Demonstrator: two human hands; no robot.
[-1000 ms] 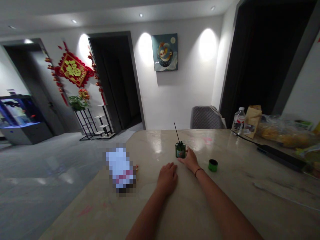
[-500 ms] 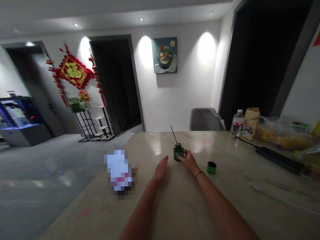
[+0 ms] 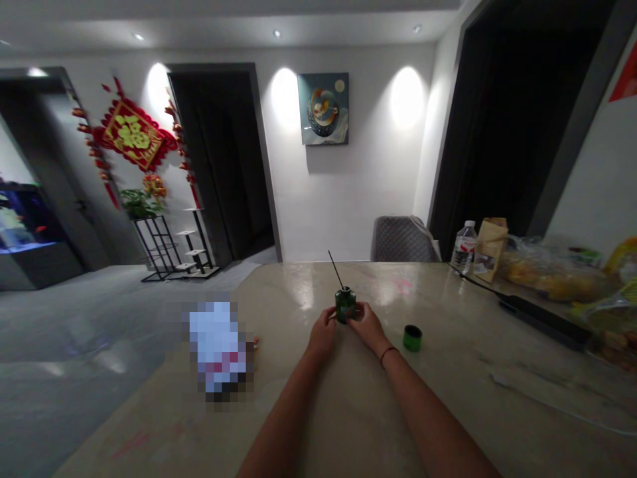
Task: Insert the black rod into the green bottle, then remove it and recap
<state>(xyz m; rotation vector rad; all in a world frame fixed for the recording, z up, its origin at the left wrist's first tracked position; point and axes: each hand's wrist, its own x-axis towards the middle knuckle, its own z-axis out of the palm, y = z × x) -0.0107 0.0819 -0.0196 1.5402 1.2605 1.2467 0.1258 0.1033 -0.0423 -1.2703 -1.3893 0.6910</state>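
Observation:
A small dark green glass bottle (image 3: 345,305) stands on the pale marble table (image 3: 448,378), with a thin black stick (image 3: 336,269) rising from its neck and leaning to the left. My left hand (image 3: 323,332) presses against its left side, and my right hand (image 3: 365,325) holds its right side. Together they clasp the lower part of the bottle. To the right of my right hand, a short green cylindrical cap (image 3: 413,338) sits upright on the tabletop, apart from the bottle.
A pixelated object (image 3: 216,348) lies at the table's left edge. At the far right stand a water bottle (image 3: 464,247), a paper bag (image 3: 490,245), plastic food bags (image 3: 552,272) and a long black bar (image 3: 545,322). A grey chair (image 3: 403,239) stands beyond the table.
My left hand has moved from the table onto the bottle's left side, and both hands now clasp it. The whole view has shifted slightly as my head turned.

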